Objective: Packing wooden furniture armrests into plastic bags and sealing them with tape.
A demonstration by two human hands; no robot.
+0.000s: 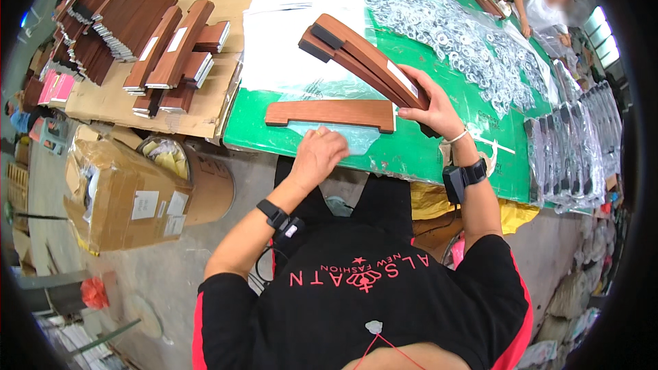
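Note:
My right hand grips the near end of two long brown wood-grain bars held together. Their black-tipped far ends point up and to the left, above the table, and a white label shows on one. A third bar lies crosswise on the green tabletop, partly over a clear plastic bag. My left hand is at the bag's near edge, just in front of that bar, fingers curled and closed on the film. Its fingertips are partly hidden.
White sheets lie behind the bars. At the right are a heap of bagged metal rings and a row of plastic-wrapped pieces. More brown bars are stacked at the left, above a cardboard box. A person is at the far right.

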